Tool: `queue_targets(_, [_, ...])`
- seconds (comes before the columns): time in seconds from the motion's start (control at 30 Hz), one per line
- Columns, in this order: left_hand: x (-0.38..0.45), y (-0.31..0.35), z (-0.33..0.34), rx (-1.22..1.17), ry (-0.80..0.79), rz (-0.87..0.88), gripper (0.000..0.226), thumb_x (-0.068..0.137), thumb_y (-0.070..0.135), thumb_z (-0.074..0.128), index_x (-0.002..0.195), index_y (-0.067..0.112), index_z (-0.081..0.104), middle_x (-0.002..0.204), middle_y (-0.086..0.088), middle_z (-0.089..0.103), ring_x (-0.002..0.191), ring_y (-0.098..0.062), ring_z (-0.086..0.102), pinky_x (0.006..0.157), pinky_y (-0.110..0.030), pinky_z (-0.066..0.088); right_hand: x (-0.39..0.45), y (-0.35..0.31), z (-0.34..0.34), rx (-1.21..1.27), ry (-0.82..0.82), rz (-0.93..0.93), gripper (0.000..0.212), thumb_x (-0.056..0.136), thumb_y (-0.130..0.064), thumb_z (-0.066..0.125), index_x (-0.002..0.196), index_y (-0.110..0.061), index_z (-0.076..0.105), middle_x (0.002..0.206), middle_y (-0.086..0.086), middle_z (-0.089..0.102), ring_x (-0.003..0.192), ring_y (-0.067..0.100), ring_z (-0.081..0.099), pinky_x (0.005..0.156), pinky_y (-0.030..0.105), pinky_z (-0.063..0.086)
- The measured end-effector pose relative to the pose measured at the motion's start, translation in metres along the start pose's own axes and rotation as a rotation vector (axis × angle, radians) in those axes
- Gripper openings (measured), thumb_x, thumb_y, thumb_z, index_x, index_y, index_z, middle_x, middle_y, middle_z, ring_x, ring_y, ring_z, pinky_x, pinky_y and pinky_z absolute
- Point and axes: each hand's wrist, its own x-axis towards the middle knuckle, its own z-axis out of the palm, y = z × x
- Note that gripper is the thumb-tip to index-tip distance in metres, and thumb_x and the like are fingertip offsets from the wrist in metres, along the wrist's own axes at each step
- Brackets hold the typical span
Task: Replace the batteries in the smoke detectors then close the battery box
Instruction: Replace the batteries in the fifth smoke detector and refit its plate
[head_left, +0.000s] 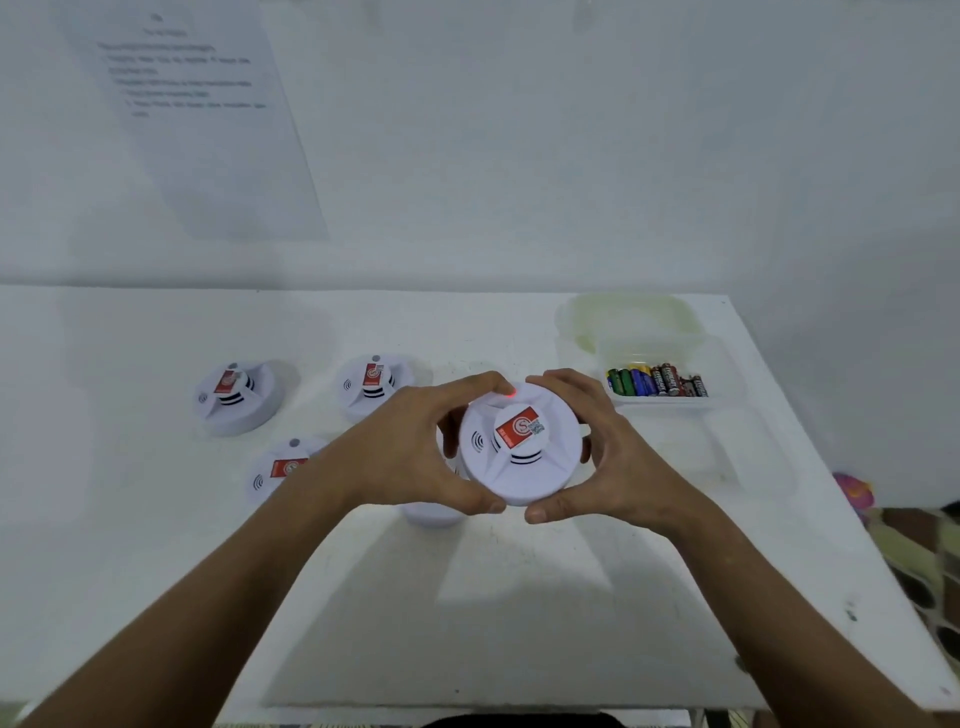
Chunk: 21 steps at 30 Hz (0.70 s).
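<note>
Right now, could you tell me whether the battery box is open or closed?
Open. The battery box shows its batteries uncovered, and its lid lies apart on the table, just behind it.

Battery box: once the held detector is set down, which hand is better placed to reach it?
Probably the right hand. The battery box sits open just beyond it on the table's right side, while the left hand grips the smoke detector from the far side.

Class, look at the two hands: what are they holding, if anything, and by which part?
Both the left hand and the right hand grip one smoke detector by its round outer rim, on opposite sides, with their fingers curled round it.
</note>
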Motion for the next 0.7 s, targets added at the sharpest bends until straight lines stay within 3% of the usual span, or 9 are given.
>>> queue_targets(0.17, [0.0, -0.011, -0.006, 0.015, -0.01, -0.001, 0.076, 0.064, 0.042, 0.085, 0.128, 0.047, 0.045, 0.11, 0.028, 0.059, 0.1, -0.007, 0.057, 0.074, -0.013, 0.049, 0.004, -0.002, 0.009, 0.003, 0.018, 0.02, 0.11, 0.047, -0.032, 0.097, 0.142, -0.042, 0.042, 0.148, -0.016, 0.029, 0.127, 0.002, 0.044, 0.094, 0.043, 0.054])
queue_targets(0.4, [0.0, -0.022, -0.01, -0.004, -0.002, -0.024, 0.086, 0.063, 0.04, 0.087, 0.137, 0.038, 0.042, 0.115, 0.024, 0.059, 0.098, -0.005, 0.057, 0.069, -0.009, 0.045, 0.013, 0.0, 0.013, 0.014, 0.026, 0.016, 0.106, 0.049, -0.035, 0.096, 0.14, -0.046, 0.042, 0.147, -0.015, 0.032, 0.127, 0.01, 0.047, 0.094, 0.048, 0.054])
queue_targets(0.53, [-0.002, -0.027, -0.009, -0.03, 0.018, -0.106, 0.103, 0.062, 0.044, 0.087, 0.145, 0.043, 0.027, 0.109, 0.021, 0.061, 0.096, 0.0, 0.057, 0.07, -0.01, 0.046, 0.017, 0.002, 0.013, -0.012, 0.041, 0.019, 0.104, 0.051, -0.035, 0.096, 0.139, -0.044, 0.041, 0.147, -0.013, 0.036, 0.125, 0.01, 0.048, 0.091, 0.048, 0.056])
queue_targets(0.6, [0.0, -0.027, -0.008, -0.032, 0.014, -0.1, 0.098, 0.062, 0.044, 0.087, 0.143, 0.042, 0.032, 0.109, 0.021, 0.062, 0.096, -0.001, 0.057, 0.071, -0.011, 0.046, 0.018, 0.002, 0.011, -0.017, 0.039, 0.018, 0.105, 0.051, -0.034, 0.096, 0.141, -0.039, 0.041, 0.147, -0.013, 0.036, 0.126, 0.012, 0.048, 0.09, 0.048, 0.056])
queue_targets(0.7, [0.003, -0.024, -0.007, -0.041, 0.024, -0.052, 0.076, 0.065, 0.038, 0.086, 0.126, 0.052, 0.043, 0.108, 0.025, 0.062, 0.095, -0.005, 0.057, 0.07, -0.01, 0.047, 0.018, 0.001, 0.008, -0.006, 0.031, 0.022, 0.105, 0.052, -0.031, 0.096, 0.142, -0.037, 0.041, 0.146, -0.012, 0.036, 0.126, 0.014, 0.049, 0.089, 0.048, 0.056])
